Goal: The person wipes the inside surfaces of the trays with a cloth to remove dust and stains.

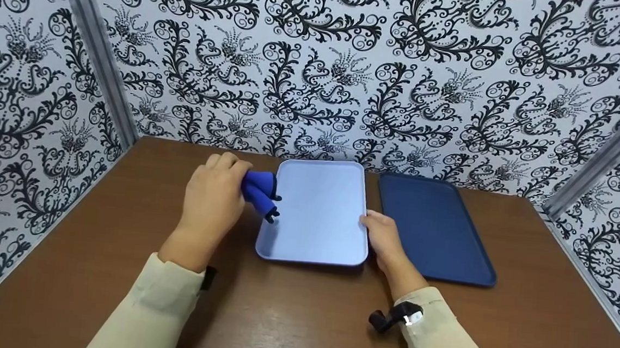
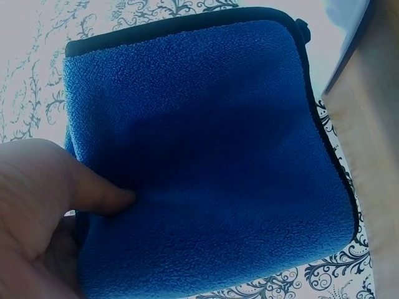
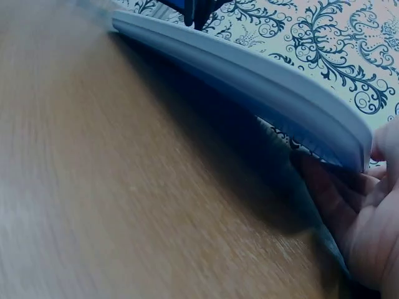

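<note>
A folded blue cloth (image 2: 206,143) with dark edging is gripped by my left hand (image 1: 212,205), the thumb pressed on its fleecy face. In the head view the cloth (image 1: 259,189) overlaps the left side of a light blue tray (image 1: 318,213). My right hand (image 1: 385,236) holds that tray by its right edge, thumb on top and fingers underneath. The right wrist view shows the tray (image 3: 249,75) tilted, its right side raised over the table with a shadow below.
A dark blue tray (image 1: 437,232) lies on the brown wooden table (image 1: 289,314), right of the light one. Patterned black-and-white walls (image 1: 317,76) stand behind the table and on both sides.
</note>
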A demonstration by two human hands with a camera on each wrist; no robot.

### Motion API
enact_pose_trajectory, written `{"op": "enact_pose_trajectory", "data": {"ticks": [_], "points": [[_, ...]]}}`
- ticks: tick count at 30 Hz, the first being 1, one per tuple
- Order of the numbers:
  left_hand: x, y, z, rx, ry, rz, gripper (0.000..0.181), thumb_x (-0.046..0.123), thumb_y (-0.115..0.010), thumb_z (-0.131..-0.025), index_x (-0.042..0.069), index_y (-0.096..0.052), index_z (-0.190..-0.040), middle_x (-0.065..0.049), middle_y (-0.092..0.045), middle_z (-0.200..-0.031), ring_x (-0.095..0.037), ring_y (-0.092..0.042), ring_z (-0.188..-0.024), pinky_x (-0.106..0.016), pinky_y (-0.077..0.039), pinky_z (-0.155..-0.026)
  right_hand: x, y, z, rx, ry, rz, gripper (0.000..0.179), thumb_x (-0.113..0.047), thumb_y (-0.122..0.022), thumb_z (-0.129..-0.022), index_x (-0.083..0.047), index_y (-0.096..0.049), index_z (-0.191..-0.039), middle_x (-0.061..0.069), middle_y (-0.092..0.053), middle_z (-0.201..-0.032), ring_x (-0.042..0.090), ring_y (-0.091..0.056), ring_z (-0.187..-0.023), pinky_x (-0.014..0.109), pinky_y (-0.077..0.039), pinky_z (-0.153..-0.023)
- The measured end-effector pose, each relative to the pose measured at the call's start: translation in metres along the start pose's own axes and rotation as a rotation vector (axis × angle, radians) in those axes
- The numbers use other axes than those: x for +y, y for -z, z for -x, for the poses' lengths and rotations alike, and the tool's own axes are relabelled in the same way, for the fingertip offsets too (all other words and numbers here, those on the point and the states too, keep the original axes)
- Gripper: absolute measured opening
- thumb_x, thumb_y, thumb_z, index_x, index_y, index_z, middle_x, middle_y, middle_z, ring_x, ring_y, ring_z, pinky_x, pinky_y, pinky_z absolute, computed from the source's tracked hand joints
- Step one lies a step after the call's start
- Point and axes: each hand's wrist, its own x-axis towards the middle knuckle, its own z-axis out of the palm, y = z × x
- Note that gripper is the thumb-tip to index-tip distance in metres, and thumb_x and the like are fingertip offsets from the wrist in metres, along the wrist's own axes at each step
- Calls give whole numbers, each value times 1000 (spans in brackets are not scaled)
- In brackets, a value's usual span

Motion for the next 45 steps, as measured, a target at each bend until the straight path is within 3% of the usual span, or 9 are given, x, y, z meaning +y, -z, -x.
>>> {"op": "enact_pose_trajectory", "data": {"ticks": [7, 9, 12, 14, 18, 26, 34, 39, 45], "points": [[-7, -5, 1, -7, 21, -7, 31, -8, -66, -81, 2, -76, -109, -16, -71, -103, -39, -63, -96, -54, -55, -79, -1, -2, 3, 34, 124, 430, 39, -11, -52, -100, 4, -66, -134, 20, -69, -132, 26, -64, -111, 40, -53, -98], [-8, -7, 1, -11, 27, -7, 31, -8, -66, -81, 2, -76, -109, -16, -71, -103, -39, -63, -96, -53, -55, -80, -1, -2, 3, 46, 150, 517, 29, -9, -52, -98, 2, -74, -115, 16, -73, -107, 23, -61, -91, 34, -52, -83], [-11, -9, 0, -19, 33, -6, 32, -8, -66, -81, 2, -76, -110, -16, -72, -103, -39, -63, -97, -53, -55, -80, -1, -2, 3, 53, 185, 611, 17, -6, -54, -95, -2, -66, -84, 5, -56, -71, 18, -45, -66, 28, -39, -62], [-13, -9, 0, -27, 39, -6, 33, -8, -66, -81, 2, -75, -111, -16, -72, -105, -40, -63, -98, -54, -55, -82, -2, -2, 3, 54, 201, 669, 18, -6, -55, -94, -5, -58, -77, 1, -43, -63, 18, -40, -60, 28, -34, -57], [-17, -13, -2, -39, 55, 3, 33, -8, -65, -82, 2, -75, -113, -17, -72, -108, -40, -63, -101, -54, -54, -84, -2, -2, 3, 63, 213, 767, 14, -8, -58, -94, -5, -66, -84, 4, -56, -68, 21, -50, -67, 31, -39, -60], [-27, -22, -12, -48, 70, 41, 33, -8, -63, -84, 0, -74, -113, -18, -71, -108, -43, -63, -103, -57, -53, -87, -5, -2, 6, 63, 172, 751, 30, -12, -57, -96, 1, -70, -119, 9, -64, -85, 24, -57, -80, 35, -47, -72], [-56, -36, -25, -63, 77, 80, 39, -9, -62, -84, -2, -72, -121, -20, -70, -115, -43, -61, -112, -57, -51, -94, -7, -1, 8, 67, 212, 736, 32, -9, -54, -94, 2, -71, -118, 15, -73, -103, 27, -61, -90, 44, -54, -84], [-73, -38, -15, -115, 15, 73, 39, -12, -59, -82, -4, -72, -118, -20, -71, -116, -44, -62, -111, -58, -52, -93, -6, -1, 8, 66, 214, 737, 30, -8, -54, -94, 2, -71, -116, 12, -70, -94, 25, -59, -85, 40, -51, -78], [-85, -32, 12, -238, -67, 55, 38, -13, -61, -79, -3, -74, -113, -18, -73, -111, -43, -66, -106, -57, -54, -92, -5, 0, 7, 60, 204, 729, 31, -10, -54, -96, 2, -70, -120, 15, -73, -105, 28, -62, -92, 44, -54, -86]]}}
